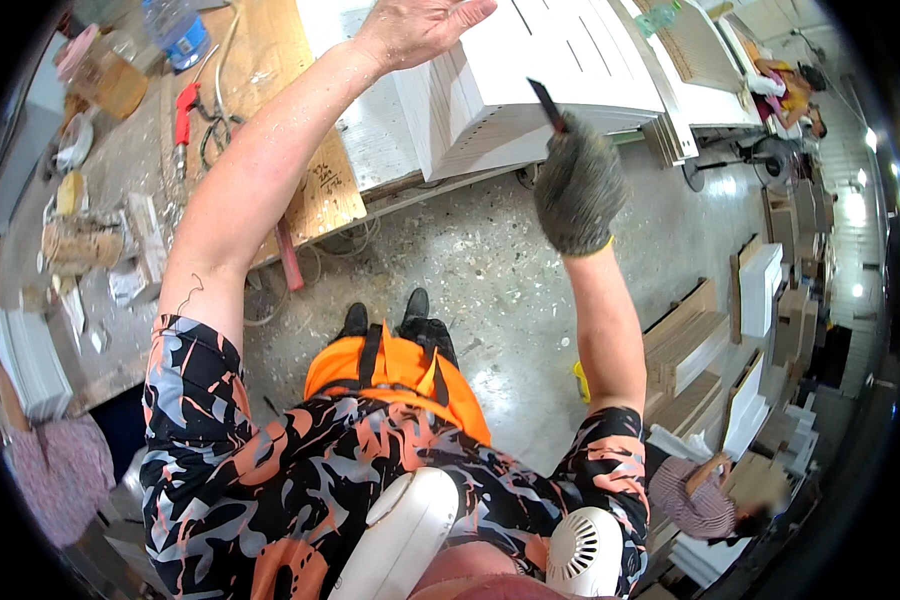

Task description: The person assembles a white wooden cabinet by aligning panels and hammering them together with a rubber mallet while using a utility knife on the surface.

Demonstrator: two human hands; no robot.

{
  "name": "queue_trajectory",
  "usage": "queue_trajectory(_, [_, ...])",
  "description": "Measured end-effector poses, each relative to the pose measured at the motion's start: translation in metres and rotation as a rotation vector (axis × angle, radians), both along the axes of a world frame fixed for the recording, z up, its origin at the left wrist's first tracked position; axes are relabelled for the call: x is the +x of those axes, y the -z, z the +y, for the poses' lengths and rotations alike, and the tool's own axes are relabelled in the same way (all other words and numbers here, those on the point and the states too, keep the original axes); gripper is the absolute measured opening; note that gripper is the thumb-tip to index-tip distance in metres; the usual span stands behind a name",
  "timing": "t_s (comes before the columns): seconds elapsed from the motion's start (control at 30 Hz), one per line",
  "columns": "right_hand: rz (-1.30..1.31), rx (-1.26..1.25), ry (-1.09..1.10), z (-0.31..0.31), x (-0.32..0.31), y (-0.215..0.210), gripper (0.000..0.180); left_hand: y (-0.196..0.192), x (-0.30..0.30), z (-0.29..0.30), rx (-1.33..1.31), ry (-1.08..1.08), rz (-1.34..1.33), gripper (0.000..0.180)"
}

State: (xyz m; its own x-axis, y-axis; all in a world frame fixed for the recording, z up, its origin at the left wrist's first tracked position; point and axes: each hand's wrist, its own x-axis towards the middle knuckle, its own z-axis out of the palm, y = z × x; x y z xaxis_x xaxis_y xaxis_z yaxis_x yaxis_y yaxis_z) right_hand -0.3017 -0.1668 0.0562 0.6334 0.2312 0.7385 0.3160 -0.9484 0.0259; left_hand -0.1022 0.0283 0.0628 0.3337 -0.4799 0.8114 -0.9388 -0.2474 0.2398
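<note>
My left hand (420, 25) is bare and lies flat with fingers spread on the top of a stack of white panels (530, 90) on the workbench. My right hand (578, 185) wears a dark grey knit glove and is closed around a thin dark blade-like tool (548, 105), whose tip points at the front edge of the white stack. Both arms reach forward from a patterned black, grey and orange shirt.
A wooden board (310, 170) lies on the bench, with a red tool (184, 110), a plastic bottle (175, 30) and scraps to the left. More white and wooden panels (730, 340) stand at right, and a person in a striped shirt (700, 495) bends low at lower right.
</note>
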Motion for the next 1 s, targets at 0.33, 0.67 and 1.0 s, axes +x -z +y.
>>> queue_trajectory(0.33, [-0.042, -0.180, -0.169, 0.005, -0.013, 0.092, 0.034, 0.052, 0.018, -0.034, -0.402, 0.172, -0.029, 0.040])
queue_trajectory(0.67, [-0.592, -0.406, -0.019, -0.006, 0.025, 0.067, 0.029, 0.049, 0.018, -0.046, -0.496, 0.191, -0.002, 0.044])
queue_trajectory(1.0, [-0.876, -0.356, -0.174, 0.010, 0.055, 0.073, 0.029, 0.039, 0.072, -0.053, -0.328, -0.348, -0.646, 0.010])
